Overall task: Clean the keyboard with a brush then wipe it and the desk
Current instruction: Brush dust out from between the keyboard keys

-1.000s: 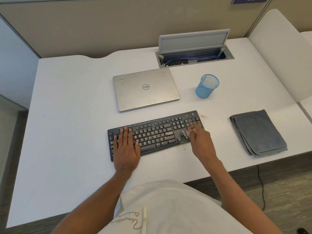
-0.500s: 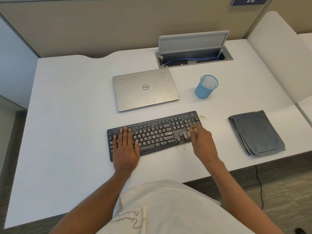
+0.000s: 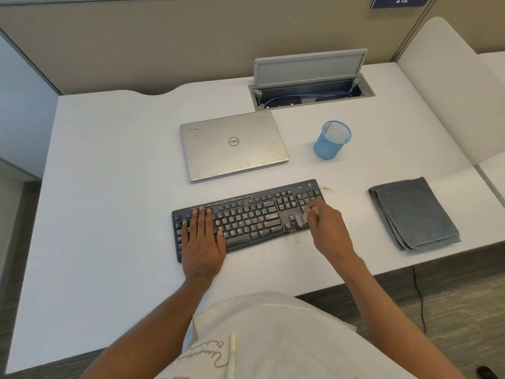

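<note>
Fingers (image 3: 314, 213) of right hand (image 3: 329, 231) pinched brush (image 3: 299, 220) at right end of keyboard (image 3: 254, 217); its long axis ran leftward, toward flat, straight-fingered left hand (image 3: 202, 242).

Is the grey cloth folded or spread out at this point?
Folded. The grey cloth lies in stacked layers, their edges visible along its near side, right of the keyboard.

An office workstation in a cubicle.
Beige partition panels (image 3: 164, 45) wall in a white bench (image 3: 109, 187) bearing a closed laptop (image 3: 232, 146), keyboard (image 3: 251, 214) and mesh pen cup (image 3: 332, 140); an open cable hatch (image 3: 311, 98), a number plate (image 3: 401, 0) reading 212, grey carpet (image 3: 451, 310).
</note>
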`<state>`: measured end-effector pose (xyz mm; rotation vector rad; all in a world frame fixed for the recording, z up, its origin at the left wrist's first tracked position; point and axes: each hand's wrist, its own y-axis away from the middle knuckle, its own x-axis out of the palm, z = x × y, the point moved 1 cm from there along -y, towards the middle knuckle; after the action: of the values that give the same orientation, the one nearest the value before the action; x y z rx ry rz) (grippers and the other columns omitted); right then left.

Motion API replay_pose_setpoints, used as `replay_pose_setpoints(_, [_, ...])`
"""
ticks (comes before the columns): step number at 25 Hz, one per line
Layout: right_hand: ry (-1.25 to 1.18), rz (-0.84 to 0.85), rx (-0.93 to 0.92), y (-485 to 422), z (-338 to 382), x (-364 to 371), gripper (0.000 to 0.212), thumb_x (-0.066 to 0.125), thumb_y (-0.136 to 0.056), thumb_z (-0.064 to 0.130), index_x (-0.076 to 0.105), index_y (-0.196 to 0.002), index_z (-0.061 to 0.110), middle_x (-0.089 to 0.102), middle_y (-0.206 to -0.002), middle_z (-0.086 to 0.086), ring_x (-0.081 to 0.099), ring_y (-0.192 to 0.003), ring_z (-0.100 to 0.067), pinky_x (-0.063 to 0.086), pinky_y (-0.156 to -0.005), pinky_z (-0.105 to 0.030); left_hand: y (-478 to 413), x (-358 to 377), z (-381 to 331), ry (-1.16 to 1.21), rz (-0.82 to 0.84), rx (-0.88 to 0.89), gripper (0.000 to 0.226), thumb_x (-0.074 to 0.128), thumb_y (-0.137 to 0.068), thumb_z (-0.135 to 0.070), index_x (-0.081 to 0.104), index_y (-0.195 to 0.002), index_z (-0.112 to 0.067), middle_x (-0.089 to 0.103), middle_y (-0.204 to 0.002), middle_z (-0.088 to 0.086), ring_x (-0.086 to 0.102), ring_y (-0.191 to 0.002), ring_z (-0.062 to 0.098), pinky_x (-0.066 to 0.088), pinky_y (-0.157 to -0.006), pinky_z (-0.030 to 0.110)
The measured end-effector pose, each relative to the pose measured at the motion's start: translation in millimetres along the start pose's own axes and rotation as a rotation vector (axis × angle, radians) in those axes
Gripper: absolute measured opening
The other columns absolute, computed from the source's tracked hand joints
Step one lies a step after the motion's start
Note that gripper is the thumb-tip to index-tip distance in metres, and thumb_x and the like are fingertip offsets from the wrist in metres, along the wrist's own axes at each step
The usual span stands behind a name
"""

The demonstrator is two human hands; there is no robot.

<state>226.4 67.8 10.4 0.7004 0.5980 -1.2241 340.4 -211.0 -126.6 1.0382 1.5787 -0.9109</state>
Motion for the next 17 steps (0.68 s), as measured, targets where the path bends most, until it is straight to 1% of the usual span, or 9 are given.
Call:
replay_pose_setpoints(2, [0.001,0.002,-0.015,-2.9,3.0,1.3,0.018,0.043,-0.108,0.011,0.058,-0.099,0.011,0.063,-0.079,-0.005,0.049,-0.064,-0.012,0.038,-0.052,-0.016,0.2,-0.4,0.1,0.003,-0.002,-0.002,0.066,0.02,-0.11,-0.041,0.032,-0.165,-0.007,0.031,-0.172,0.013,0.023,-0.162,0.029,0.014,-0.132,0.054])
replay_pose_setpoints(3, [0.013,0.015,-0.019,-3.4,3.4,2.8,0.018,0.042,-0.108,0.011,0.058,-0.099,0.01,0.063,-0.08,-0.006,0.05,-0.065,-0.013,0.04,-0.054,-0.016,0.2,-0.4,0.2,0.005,-0.003,-0.001,0.066,0.02,-0.11,-0.041,0.032,-0.165,-0.007,0.031,-0.172,0.013,0.024,-0.161,0.029,0.013,-0.132,0.054])
replay_pose_setpoints(4, [0.042,0.025,-0.017,-3.9,2.4,4.9,0.018,0.041,-0.108,0.012,0.057,-0.099,0.01,0.063,-0.08,-0.007,0.053,-0.068,-0.016,0.045,-0.058,-0.022,0.4,-0.4,0.2,0.005,-0.007,0.001,0.066,0.021,-0.11,-0.041,0.033,-0.165,-0.006,0.032,-0.172,0.013,0.024,-0.161,0.029,0.013,-0.132,0.054])
replay_pose_setpoints(5, [0.081,0.038,-0.011,-4.4,0.3,7.3,0.018,0.04,-0.107,0.013,0.057,-0.099,0.012,0.063,-0.081,-0.005,0.057,-0.071,-0.02,0.05,-0.063,-0.033,0.5,-0.5,0.1,0.004,-0.01,0.0,0.066,0.021,-0.11,-0.041,0.033,-0.165,-0.006,0.032,-0.172,0.013,0.024,-0.161,0.03,0.013,-0.132,0.054])
replay_pose_setpoints(6, [0.117,0.056,0.001,-4.9,-2.2,9.4,0.018,0.04,-0.107,0.014,0.056,-0.1,0.014,0.063,-0.081,-0.004,0.059,-0.074,-0.023,0.051,-0.066,-0.041,0.4,-0.7,0.3,0.003,-0.009,-0.002,0.066,0.021,-0.11,-0.041,0.033,-0.165,-0.006,0.031,-0.172,0.013,0.024,-0.161,0.029,0.013,-0.132,0.054])
replay_pose_setpoints(7, [0.145,0.075,0.013,-4.8,-2.9,10.2,0.017,0.04,-0.107,0.014,0.056,-0.1,0.014,0.063,-0.081,-0.004,0.06,-0.074,-0.024,0.051,-0.067,-0.044,0.1,-0.6,0.5,0.002,-0.003,-0.004,0.066,0.021,-0.11,-0.041,0.032,-0.165,-0.006,0.031,-0.172,0.013,0.024,-0.162,0.029,0.013,-0.132,0.054])
replay_pose_setpoints(11, [0.228,0.091,0.013,-7.9,-1.5,10.4,0.017,0.041,-0.107,0.016,0.055,-0.097,0.012,0.063,-0.079,-0.003,0.061,-0.074,-0.026,0.052,-0.067,-0.045,-0.2,0.3,0.9,0.002,0.007,-0.004,0.066,0.021,-0.11,-0.041,0.03,-0.165,-0.007,0.029,-0.173,0.013,0.022,-0.162,0.029,0.013,-0.132,0.054])
replay_pose_setpoints(15, [0.134,0.037,-0.011,-8.6,6.2,8.6,0.019,0.04,-0.108,0.016,0.056,-0.097,0.013,0.062,-0.078,-0.001,0.058,-0.07,-0.021,0.048,-0.064,-0.041,-0.2,0.6,0.6,-0.002,0.007,-0.006,0.066,0.022,-0.11,-0.04,0.03,-0.166,-0.007,0.029,-0.173,0.013,0.022,-0.162,0.029,0.012,-0.133,0.054])
replay_pose_setpoints(17, [0.124,0.04,-0.006,-7.9,6.3,8.8,0.019,0.04,-0.108,0.015,0.055,-0.097,0.014,0.062,-0.079,-0.001,0.058,-0.072,-0.022,0.049,-0.065,-0.042,-0.4,0.9,0.5,0.004,0.008,-0.008,0.065,0.024,-0.109,-0.04,0.031,-0.165,-0.007,0.029,-0.173,0.013,0.022,-0.162,0.029,0.012,-0.133,0.054])
